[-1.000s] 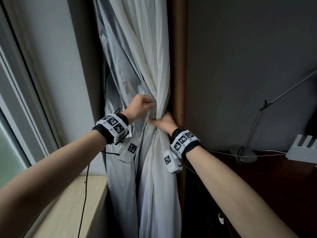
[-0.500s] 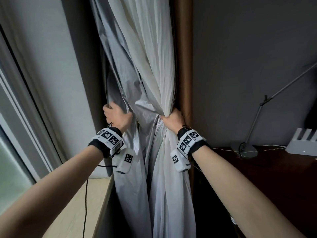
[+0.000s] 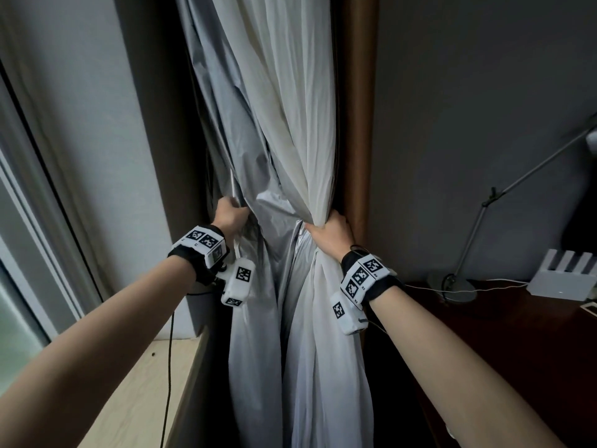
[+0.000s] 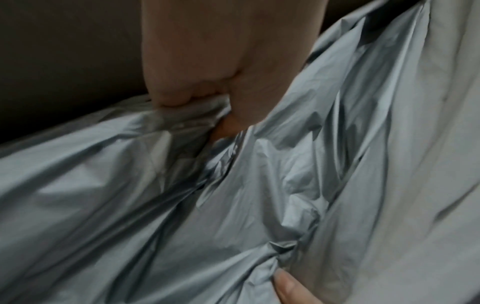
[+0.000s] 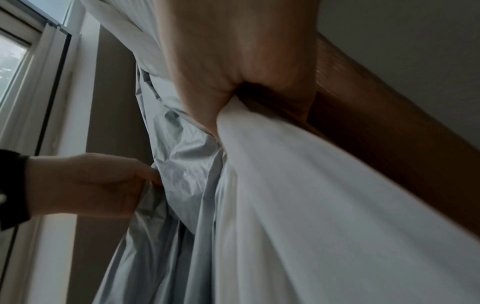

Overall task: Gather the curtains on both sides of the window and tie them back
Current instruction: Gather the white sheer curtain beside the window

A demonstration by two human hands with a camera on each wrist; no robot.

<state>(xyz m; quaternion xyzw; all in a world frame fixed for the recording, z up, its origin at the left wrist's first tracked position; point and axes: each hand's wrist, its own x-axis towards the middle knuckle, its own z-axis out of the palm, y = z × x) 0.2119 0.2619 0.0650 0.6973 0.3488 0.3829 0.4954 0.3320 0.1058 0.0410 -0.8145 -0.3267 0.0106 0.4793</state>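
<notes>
A curtain [image 3: 290, 130] is gathered against the brown wooden post [image 3: 355, 108] beside the window frame [image 3: 38, 221]. Its white folds are clenched in the right hand [image 3: 331, 236], fingers curled around the bunch just beside the post, while the grey lining [image 4: 233, 205] is pinched by the left hand [image 3: 230, 215] on the side away from the post. Gathering appears well advanced here; no tie is seen around the fabric, so the tying is judged to remain. The other side's curtain is out of view.
</notes>
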